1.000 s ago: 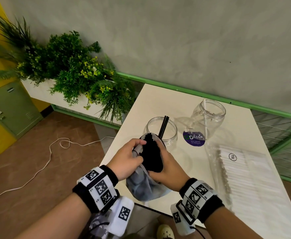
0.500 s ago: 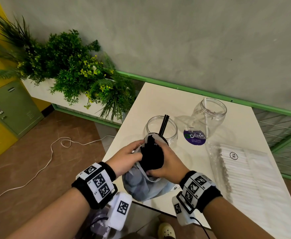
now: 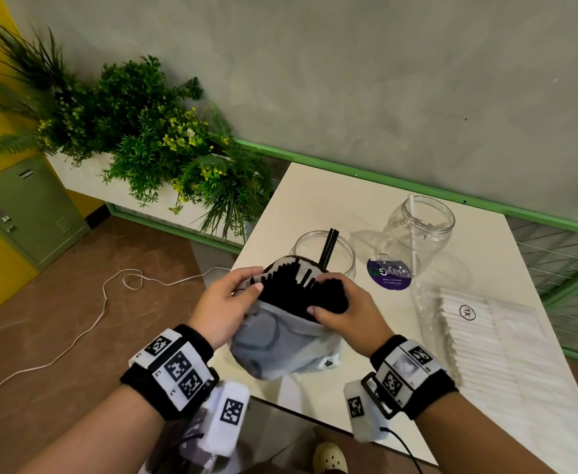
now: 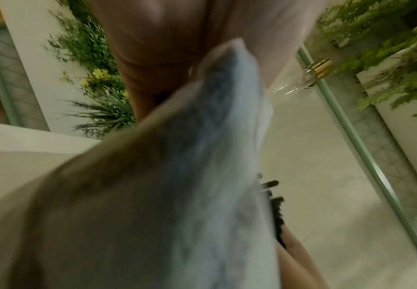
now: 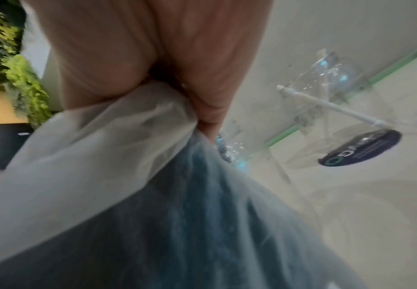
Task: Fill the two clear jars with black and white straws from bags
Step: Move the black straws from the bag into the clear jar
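Note:
A translucent bag [image 3: 280,347] of black straws [image 3: 294,289] is held upright over the table's near-left part. My left hand [image 3: 227,302] pinches the bag's mouth on the left. My right hand [image 3: 340,309] grips the bundle of black straws together with the bag's right side. Behind the bag stands a clear jar [image 3: 339,254] with two black straws [image 3: 328,244] leaning in it. A second clear jar [image 3: 417,234] with one white straw [image 3: 414,234] stands to its right. In the wrist views the bag [image 4: 177,195] [image 5: 152,195] fills most of the picture.
A flat clear bag of white straws [image 3: 486,336] marked XL lies on the right of the white table [image 3: 332,200]. A purple round sticker [image 3: 388,273] lies by the right jar. Plants [image 3: 144,131] and a white cable [image 3: 75,330] lie left of the table, and a green rail runs along the wall.
The bag's mouth has been pulled wider apart, so more black straw ends show. The right hand has shifted to the right on the bundle. The jars have not moved.

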A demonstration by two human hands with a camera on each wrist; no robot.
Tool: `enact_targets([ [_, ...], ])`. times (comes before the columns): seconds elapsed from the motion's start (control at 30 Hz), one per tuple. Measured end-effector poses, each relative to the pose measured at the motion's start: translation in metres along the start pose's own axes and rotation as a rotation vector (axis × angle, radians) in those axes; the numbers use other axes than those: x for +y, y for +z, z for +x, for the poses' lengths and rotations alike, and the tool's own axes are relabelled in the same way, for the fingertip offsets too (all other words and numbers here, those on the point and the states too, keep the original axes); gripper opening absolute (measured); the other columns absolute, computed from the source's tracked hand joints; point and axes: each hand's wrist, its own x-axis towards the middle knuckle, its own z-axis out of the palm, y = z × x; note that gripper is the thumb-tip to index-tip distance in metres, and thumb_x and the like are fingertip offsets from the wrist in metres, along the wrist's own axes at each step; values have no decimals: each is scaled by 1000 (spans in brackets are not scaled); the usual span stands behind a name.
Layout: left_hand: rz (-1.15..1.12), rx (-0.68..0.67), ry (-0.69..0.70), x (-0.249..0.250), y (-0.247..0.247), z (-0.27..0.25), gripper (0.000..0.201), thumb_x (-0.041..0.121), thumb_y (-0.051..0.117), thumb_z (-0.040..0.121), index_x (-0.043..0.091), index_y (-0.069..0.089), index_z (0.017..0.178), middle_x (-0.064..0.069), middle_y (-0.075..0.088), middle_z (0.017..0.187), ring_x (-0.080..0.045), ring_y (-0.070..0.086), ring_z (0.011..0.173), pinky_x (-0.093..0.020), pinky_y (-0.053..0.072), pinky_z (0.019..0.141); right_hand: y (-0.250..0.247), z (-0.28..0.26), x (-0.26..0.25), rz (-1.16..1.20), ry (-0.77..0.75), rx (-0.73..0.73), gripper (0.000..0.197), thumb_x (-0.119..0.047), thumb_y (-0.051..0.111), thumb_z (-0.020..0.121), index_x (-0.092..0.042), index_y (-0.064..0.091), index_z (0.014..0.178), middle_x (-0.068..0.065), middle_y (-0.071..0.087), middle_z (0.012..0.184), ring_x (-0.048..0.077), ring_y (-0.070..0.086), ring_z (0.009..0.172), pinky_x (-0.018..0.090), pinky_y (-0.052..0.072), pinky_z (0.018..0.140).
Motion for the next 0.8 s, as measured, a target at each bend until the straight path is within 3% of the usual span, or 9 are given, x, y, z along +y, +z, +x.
enact_targets([
  [0.1,102,11,-65,-9,-7,5,10,24,62,90,31,67,96,-4,70,99,-20,66,88,-29,54,75,-10,-2,7,-9,66,18,29,-44,72,74,-28,64,96,-8,69,86,6,63,85,21,48,76],
  [0.23,220,47,49,6,-9,1,2,33,64,87,34,63,89,5,67,96,-16,65,84,-28,53,70,-16,2,10,-69,53,12,14,-29,70,86,-22,64,96,-3,70,84,11,64,83,28,50,74],
  [0.33,558,-97,179,25,-10,-12,56,71,59,67,40,52,114,17,48,120,-5,53,100,-29,47,86,-13,6,10,-80,44,9,13,-26,68,87,-24,62,99,-7,70,86,2,64,83,19,49,72],
  [0.37,695,-177,185,29,-9,-15,70,76,56,62,42,45,123,18,41,126,-5,49,106,-30,45,90,-12,7,9,-75,39,18,15,-24,68,88,-26,61,101,-8,69,87,-2,63,82,14,47,72],
  [0.43,830,-248,209,24,-6,-15,73,66,62,66,43,36,130,15,35,134,-11,48,114,-33,44,96,-13,10,8,-64,22,47,21,-20,68,88,-25,59,106,-7,67,90,-5,61,84,10,45,74],
  [0.57,641,-66,242,7,-3,-9,43,23,66,82,35,49,119,12,43,128,-16,53,110,-31,45,91,-16,8,7,-46,-23,94,32,-15,65,90,-26,51,117,-11,63,83,-5,60,80,8,43,71],
  [0.7,575,4,320,1,1,-16,34,9,62,84,36,51,101,14,44,119,-14,55,100,-34,48,84,-13,7,13,-149,-39,145,38,-18,66,90,-23,50,124,-12,61,96,-2,57,87,8,42,76],
  [0.8,583,22,344,1,2,-19,35,2,59,82,34,54,94,14,43,115,-15,56,95,-34,49,79,-12,5,17,-291,-129,257,36,-23,67,88,-19,54,122,-3,59,111,15,54,103,9,35,87],
])
